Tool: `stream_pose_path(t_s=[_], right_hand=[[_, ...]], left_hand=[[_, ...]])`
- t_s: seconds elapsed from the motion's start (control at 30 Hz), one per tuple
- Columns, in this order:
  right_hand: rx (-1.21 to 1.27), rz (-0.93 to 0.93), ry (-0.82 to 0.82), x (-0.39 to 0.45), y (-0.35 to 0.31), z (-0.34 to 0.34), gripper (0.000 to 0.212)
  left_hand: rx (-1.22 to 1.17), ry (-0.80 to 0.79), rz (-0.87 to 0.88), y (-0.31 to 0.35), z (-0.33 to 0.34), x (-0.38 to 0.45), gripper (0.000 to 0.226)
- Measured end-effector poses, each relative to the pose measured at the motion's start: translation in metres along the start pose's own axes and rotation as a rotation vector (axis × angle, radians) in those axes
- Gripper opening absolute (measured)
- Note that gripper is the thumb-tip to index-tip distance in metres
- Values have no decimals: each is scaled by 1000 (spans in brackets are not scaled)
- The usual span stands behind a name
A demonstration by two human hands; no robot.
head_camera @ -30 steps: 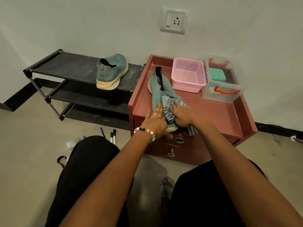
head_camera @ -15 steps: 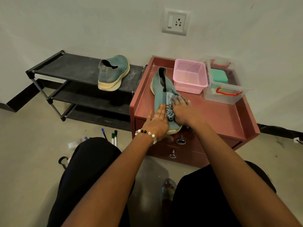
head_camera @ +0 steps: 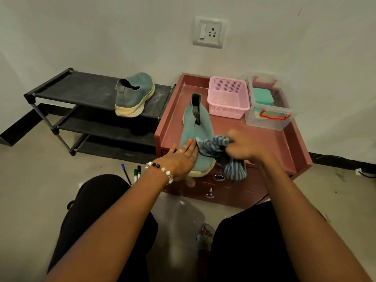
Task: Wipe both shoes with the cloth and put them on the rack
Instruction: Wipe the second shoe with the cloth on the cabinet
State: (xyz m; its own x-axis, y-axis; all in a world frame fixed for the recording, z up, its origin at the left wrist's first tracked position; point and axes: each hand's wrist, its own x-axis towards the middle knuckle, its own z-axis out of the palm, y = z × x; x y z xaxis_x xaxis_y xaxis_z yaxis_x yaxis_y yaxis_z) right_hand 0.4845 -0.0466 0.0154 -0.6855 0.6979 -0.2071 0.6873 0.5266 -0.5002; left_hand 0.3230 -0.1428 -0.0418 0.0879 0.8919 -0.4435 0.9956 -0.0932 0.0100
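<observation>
A teal slip-on shoe lies on the red cabinet top, toe toward me. My left hand, with straight fingers and a bead bracelet at the wrist, presses flat on the shoe's left toe side. My right hand, blurred by motion, grips a blue striped cloth at the shoe's right side; part of the cloth hangs over the cabinet's front edge. The second teal shoe stands on the top shelf of the black rack to the left.
A pink basket and a clear plastic box with red handles stand at the back of the cabinet top. Markers lie on the floor by my left knee. A wall socket is above.
My right hand has drawn the cloth off the shoe's upper toward the right, lifting it slightly. My left hand stays pressed on the shoe's toe side.
</observation>
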Motion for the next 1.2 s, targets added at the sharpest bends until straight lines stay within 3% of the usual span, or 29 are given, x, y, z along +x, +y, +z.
stream_pose_path(t_s=[0.13,0.3,0.4,0.5,0.7,0.87,0.97,1.1,1.2], right_hand=[[225,119,384,-8,3,-12,35],[338,183,934,-3,-1,2,22],[450,153,1103,-1,-10,8,28],[448,162,1112,1,-10,8,29],[624,389,1075,-5,0,-5,26],[610,416,1051,-12,0,-8,22],[548,394,1035,-12,-1,-8,22],[559,340,1063,-12,0,-9,23],[532,286,1060,-10,2,-7,26]], left_hand=[[103,-54,87,-18,-3,-14,111],[193,-41,149,-31,-8,-13,113],[149,-27,182,-29,-12,-13,108],[-27,48,249,-21,-18,-18,98],[-302,102,350,-20,-16,-28,90],[107,-44,287,-37,-28,-6,101],[218,-65,177,-44,-28,-10,112],[236,-58,45,-34,-26,-19,92],[60,14,49,-26,-25,-29,79]])
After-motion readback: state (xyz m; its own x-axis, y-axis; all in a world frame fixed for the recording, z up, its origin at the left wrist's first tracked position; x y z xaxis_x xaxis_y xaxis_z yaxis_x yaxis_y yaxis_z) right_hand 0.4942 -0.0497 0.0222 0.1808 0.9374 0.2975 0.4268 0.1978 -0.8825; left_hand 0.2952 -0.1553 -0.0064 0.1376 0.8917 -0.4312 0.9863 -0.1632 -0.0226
